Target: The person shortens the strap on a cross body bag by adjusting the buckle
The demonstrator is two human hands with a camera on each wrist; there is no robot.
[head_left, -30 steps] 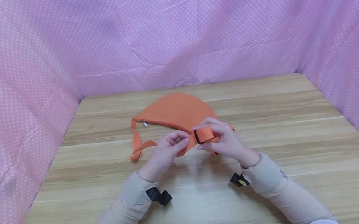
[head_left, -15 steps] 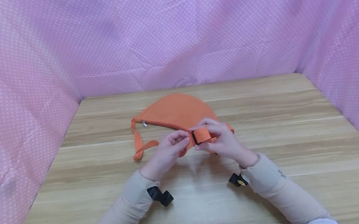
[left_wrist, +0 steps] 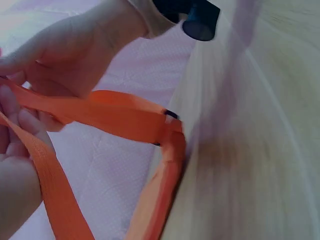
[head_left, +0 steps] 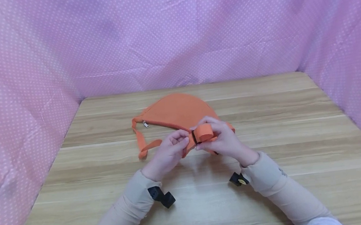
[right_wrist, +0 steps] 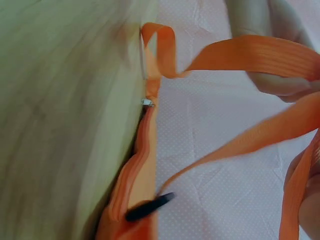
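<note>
An orange half-moon bag [head_left: 177,109] lies on the table, its zipper edge toward me. Its strap [head_left: 141,144] loops out at the left corner and runs to my hands. With thumb and fingers my left hand [head_left: 166,152] pinches the strap just left of a black slider buckle [head_left: 194,137]. My right hand [head_left: 224,139] holds the strap at that buckle, thumb below and fingers above. A loop of strap [head_left: 205,132] bulges out between those fingers. In the right wrist view a second black fitting [right_wrist: 149,207] sits at the bag's corner. The fingertips are partly hidden by strap.
The wooden table [head_left: 101,117] carries the bag, near its middle. A metal zipper pull [head_left: 145,124] lies by the bag's left corner. Pink dotted cloth [head_left: 172,36] hangs at the back and both sides. Black wrist cameras [head_left: 161,197] sit below the sleeves.
The slider buckle and right fingers have shifted slightly left, toward the left hand. The strap loop behind the buckle has grown rounder. The loose strap at the left has been drawn a little right.
</note>
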